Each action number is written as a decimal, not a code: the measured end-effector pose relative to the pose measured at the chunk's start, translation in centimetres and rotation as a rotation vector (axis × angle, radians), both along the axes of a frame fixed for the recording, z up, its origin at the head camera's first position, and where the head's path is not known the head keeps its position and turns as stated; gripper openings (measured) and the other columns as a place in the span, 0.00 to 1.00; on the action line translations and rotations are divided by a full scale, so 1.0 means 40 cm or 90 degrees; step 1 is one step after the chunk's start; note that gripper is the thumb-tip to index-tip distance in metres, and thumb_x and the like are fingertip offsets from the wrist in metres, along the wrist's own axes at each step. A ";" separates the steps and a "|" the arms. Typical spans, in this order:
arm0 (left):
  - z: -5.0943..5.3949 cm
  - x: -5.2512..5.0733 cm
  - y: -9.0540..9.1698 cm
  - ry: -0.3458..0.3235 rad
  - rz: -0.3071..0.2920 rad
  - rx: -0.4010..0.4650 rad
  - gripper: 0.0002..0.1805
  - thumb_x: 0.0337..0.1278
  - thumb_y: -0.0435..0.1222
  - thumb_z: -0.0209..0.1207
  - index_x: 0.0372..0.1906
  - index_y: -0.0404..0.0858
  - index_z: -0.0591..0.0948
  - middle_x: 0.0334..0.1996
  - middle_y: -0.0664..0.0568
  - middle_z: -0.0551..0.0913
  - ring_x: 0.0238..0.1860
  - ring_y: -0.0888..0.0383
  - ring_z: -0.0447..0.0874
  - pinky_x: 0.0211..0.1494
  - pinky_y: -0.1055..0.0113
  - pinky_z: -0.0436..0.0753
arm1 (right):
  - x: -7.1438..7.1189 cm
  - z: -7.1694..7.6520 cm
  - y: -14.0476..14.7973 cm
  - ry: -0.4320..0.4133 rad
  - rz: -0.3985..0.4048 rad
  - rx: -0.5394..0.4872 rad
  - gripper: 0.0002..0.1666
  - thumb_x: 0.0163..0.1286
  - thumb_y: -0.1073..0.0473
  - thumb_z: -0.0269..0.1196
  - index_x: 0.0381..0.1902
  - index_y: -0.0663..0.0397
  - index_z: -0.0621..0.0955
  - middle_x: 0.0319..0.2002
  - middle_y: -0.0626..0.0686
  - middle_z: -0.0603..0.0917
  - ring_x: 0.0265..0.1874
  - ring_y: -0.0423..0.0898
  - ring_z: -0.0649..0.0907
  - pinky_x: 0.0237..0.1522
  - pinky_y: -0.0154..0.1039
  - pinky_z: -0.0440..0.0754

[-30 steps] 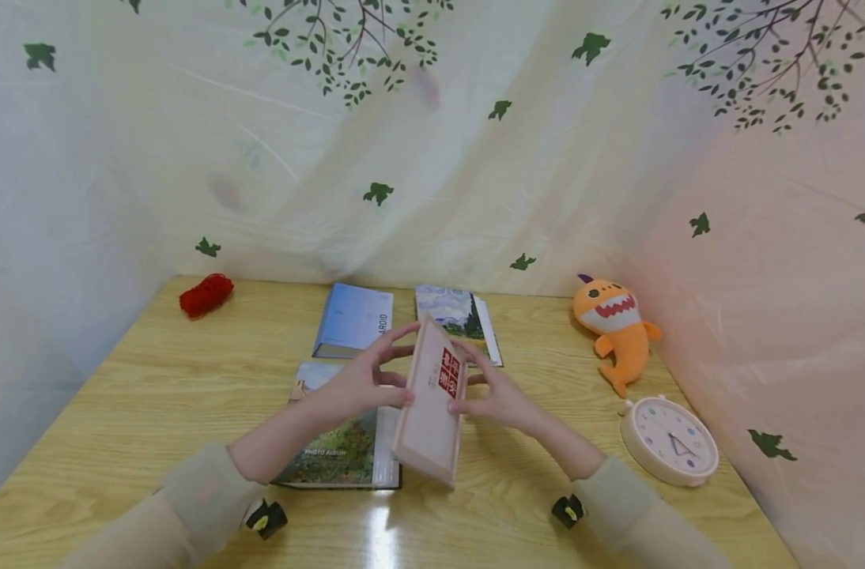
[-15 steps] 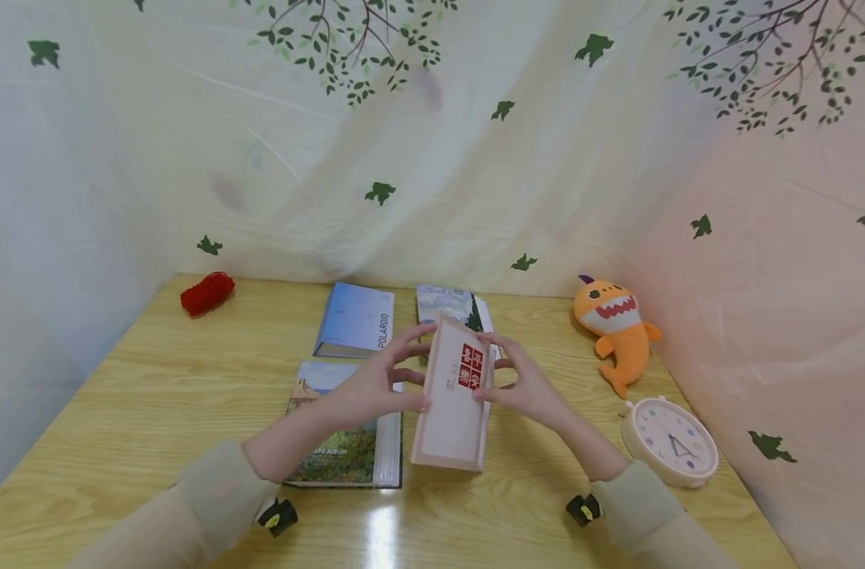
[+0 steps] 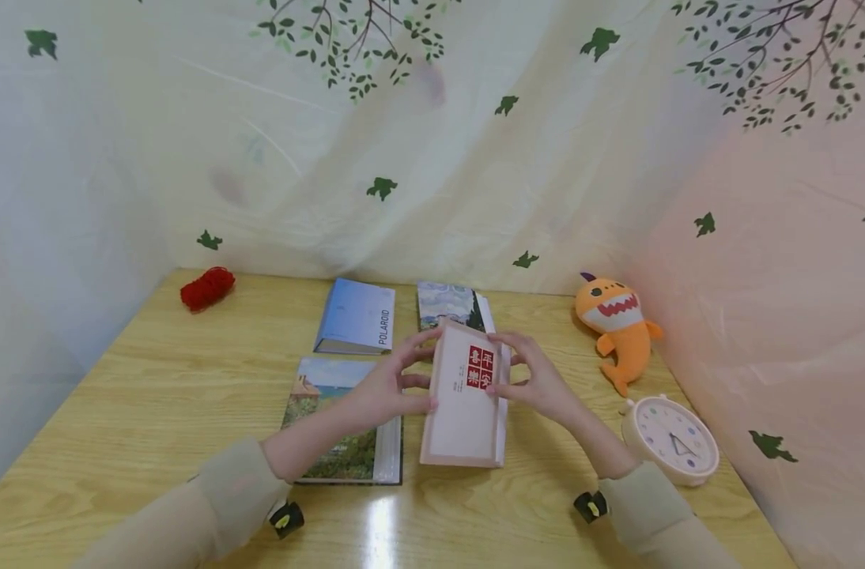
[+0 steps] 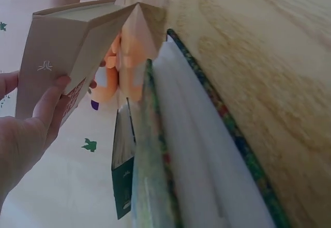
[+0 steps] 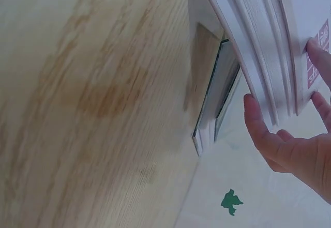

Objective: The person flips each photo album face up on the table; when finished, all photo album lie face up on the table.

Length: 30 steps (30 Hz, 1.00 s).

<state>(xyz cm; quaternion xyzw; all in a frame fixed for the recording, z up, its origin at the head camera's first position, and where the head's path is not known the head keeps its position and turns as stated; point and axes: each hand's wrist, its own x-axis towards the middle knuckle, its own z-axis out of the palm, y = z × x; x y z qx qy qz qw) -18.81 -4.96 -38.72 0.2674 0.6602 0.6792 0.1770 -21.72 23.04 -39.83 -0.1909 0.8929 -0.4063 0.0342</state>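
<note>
A pale pink album (image 3: pixel 461 431) with a red block of characters on its cover is held tilted between both hands, its near end low over the table. My left hand (image 3: pixel 390 391) grips its left side, the spine, which the left wrist view shows with a small white mark. The right side is pinched by my right hand (image 3: pixel 539 387), thumb on the cover; page edges show there in the right wrist view. Whether the pink album touches the table cannot be told. Just left of it lies a landscape-covered photo album (image 3: pixel 333 373), partly hidden under the left forearm.
Behind lie a blue POLAROID album (image 3: pixel 357 312) and a painting-covered album (image 3: pixel 447 304), the latter partly hidden by the pink one. An orange shark plush (image 3: pixel 628 348) and a round clock (image 3: pixel 670 438) sit at right. Red yarn (image 3: pixel 207 289) lies far left on the wooden table (image 3: pixel 155 395).
Both hands have carried the pink album to the right, beside the landscape album. It has turned, so its cover faces up more and it leans less sideways.
</note>
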 end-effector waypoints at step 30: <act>-0.118 -0.026 0.013 -0.103 0.089 -0.183 0.55 0.39 0.18 0.66 0.74 0.43 0.52 0.67 0.35 0.61 0.41 0.51 0.83 0.38 0.62 0.85 | -0.028 -0.042 0.018 -0.056 0.061 0.210 0.44 0.48 0.43 0.74 0.65 0.35 0.71 0.70 0.65 0.56 0.66 0.68 0.60 0.59 0.67 0.65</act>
